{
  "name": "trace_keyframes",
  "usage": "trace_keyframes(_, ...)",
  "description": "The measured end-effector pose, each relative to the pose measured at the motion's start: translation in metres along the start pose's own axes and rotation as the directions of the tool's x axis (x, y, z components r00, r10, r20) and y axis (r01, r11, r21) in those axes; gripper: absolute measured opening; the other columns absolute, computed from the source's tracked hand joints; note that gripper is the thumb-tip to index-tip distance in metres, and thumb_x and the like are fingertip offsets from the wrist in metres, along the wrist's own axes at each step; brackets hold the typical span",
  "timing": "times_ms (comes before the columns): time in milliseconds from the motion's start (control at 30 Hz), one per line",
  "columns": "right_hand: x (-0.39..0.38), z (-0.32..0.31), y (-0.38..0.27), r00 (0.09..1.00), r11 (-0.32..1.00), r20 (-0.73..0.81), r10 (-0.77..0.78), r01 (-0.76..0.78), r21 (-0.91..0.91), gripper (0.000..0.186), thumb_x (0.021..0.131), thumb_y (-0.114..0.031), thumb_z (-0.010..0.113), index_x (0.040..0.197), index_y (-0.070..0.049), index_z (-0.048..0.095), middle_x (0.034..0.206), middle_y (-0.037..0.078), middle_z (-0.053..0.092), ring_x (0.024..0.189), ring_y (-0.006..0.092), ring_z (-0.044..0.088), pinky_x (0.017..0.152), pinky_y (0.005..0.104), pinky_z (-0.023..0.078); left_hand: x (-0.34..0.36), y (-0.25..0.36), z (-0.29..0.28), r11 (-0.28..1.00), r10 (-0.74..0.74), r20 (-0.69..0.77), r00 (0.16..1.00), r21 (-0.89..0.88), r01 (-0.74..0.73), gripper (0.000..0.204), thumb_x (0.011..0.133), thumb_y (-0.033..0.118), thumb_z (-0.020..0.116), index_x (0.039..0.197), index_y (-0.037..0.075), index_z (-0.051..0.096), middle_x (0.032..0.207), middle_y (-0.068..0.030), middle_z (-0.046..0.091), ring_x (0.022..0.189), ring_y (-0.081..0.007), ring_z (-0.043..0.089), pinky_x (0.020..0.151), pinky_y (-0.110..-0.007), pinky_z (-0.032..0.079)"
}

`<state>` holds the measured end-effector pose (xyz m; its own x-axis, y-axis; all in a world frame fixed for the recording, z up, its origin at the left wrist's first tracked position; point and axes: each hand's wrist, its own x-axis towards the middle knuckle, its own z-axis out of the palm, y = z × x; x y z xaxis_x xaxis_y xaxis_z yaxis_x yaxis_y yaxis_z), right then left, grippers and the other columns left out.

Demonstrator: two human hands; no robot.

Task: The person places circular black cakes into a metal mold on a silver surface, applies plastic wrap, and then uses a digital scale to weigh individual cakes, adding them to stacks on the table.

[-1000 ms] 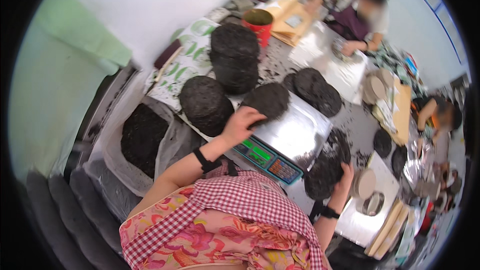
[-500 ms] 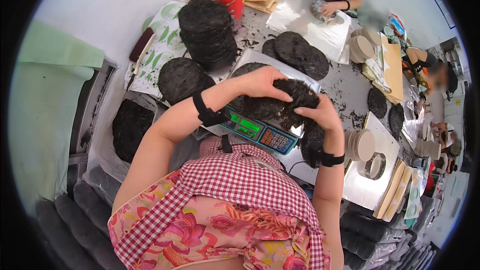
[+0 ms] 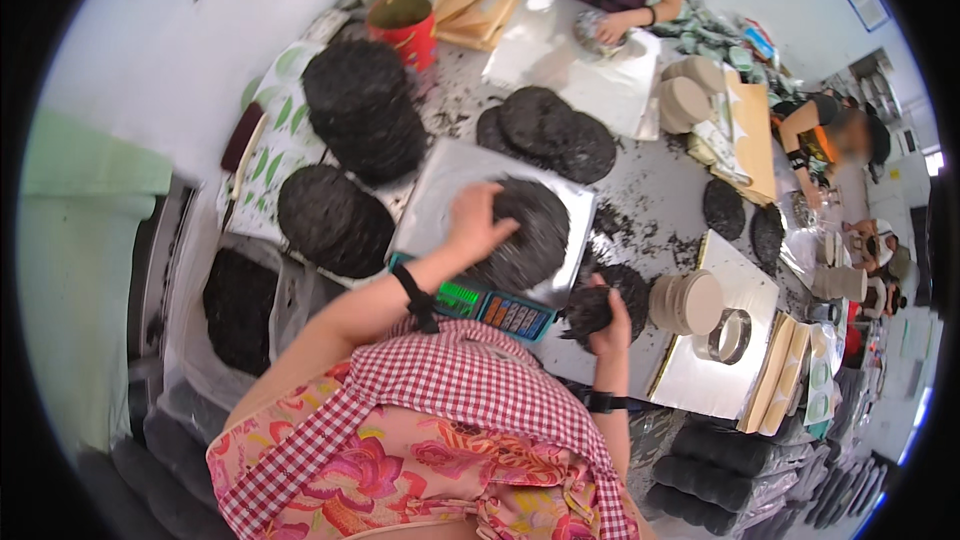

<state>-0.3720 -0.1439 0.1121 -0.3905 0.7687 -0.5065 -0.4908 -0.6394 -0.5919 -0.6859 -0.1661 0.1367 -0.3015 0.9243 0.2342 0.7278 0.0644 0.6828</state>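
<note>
Fingers of the left hand (image 3: 474, 224) are loose and slightly parted at the left side of a dark pressed cake (image 3: 532, 236), which lies on the steel pan (image 3: 428, 202) of a digital scale (image 3: 515, 316). They do not close around it, and whether they press on it or merely hover over its edge cannot be told. Fingers of the right hand (image 3: 612, 330) grasp a dark clump (image 3: 588, 314) against the thumb, just off the scale's near right corner. Another dark cake (image 3: 632, 290) lies just beyond these fingers, and a stack of pale discs (image 3: 684, 302) stands near, to their right.

If the left fingers are bearing on the cake, their weight would likely falsify the reading; a sideways push could slide it toward the pan's edge. The clump looks crumbly, so a harder squeeze might shed bits around the right fingers or over the keypad. A careless swing to the right could knock the pale stack.
</note>
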Motion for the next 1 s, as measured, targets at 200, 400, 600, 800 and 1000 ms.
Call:
trace_keyframes(200,0.07,0.015,-0.038,0.941,0.94,-0.264,-0.21,0.268,0.21,0.045,0.089,-0.03,0.059,0.124,-0.003,0.053,0.125,0.011,0.056,0.111,0.0291,0.055,0.096,0.0464,0.043,0.048,0.023,0.004,0.947,0.175,-0.128,0.976,-0.25,-0.202,0.056,0.079,0.018,0.066,0.129,0.003,0.043,0.128,-0.0186,0.047,0.121,-0.0341,0.042,0.103,-0.042,0.033)
trace_keyframes(400,0.172,0.015,-0.129,0.861,0.947,-0.46,-0.219,0.302,0.114,0.05,0.084,-0.041,0.062,0.125,-0.015,0.052,0.132,0.004,0.052,0.119,0.024,0.046,0.099,0.051,0.033,-0.022,-0.195,-0.164,0.801,-0.173,-0.704,0.689,0.306,0.514,0.045,0.07,0.022,0.071,0.105,-0.003,0.059,0.101,-0.0199,0.062,0.097,-0.0362,0.058,0.088,-0.041,0.045)
trace_keyframes(600,0.144,0.052,-0.07,0.98,0.978,-0.008,-0.197,0.197,0.074,0.032,0.093,-0.028,0.053,0.112,-0.003,0.059,0.106,0.008,0.065,0.096,0.0253,0.062,0.082,0.041,0.05,-0.14,-0.263,-0.19,0.677,-0.679,-0.444,0.585,-0.071,0.733,0.071,0.068,0.037,0.077,0.12,-0.004,0.05,0.115,-0.0218,0.06,0.108,-0.0353,0.057,0.092,-0.042,0.045)
trace_keyframes(800,0.049,0.088,0.006,0.946,0.845,-0.027,-0.322,0.274,-0.459,0.032,0.088,-0.018,0.063,0.11,0.004,0.056,0.104,0.01,0.062,0.09,0.0219,0.063,0.079,0.0351,0.052,-0.123,-0.202,-0.204,0.513,-0.649,-0.583,0.489,0.139,0.847,0.066,0.077,0.023,0.076,0.126,0.002,0.038,0.119,-0.0189,0.049,0.105,-0.0347,0.054,0.088,-0.045,0.049)
trace_keyframes(1000,0.024,0.055,0.003,0.993,0.99,-0.005,-0.121,0.12,-0.07,0.024,0.086,-0.009,0.058,0.105,0.006,0.059,0.1,0.014,0.064,0.089,0.0269,0.064,0.082,0.0402,0.052,-0.099,-0.147,-0.217,0.423,-0.811,-0.223,0.541,-0.862,0.28,0.083,0.075,0.015,0.077,0.137,-0.002,0.025,0.125,-0.0214,0.047,0.112,-0.0314,0.052,0.091,-0.04,0.048)
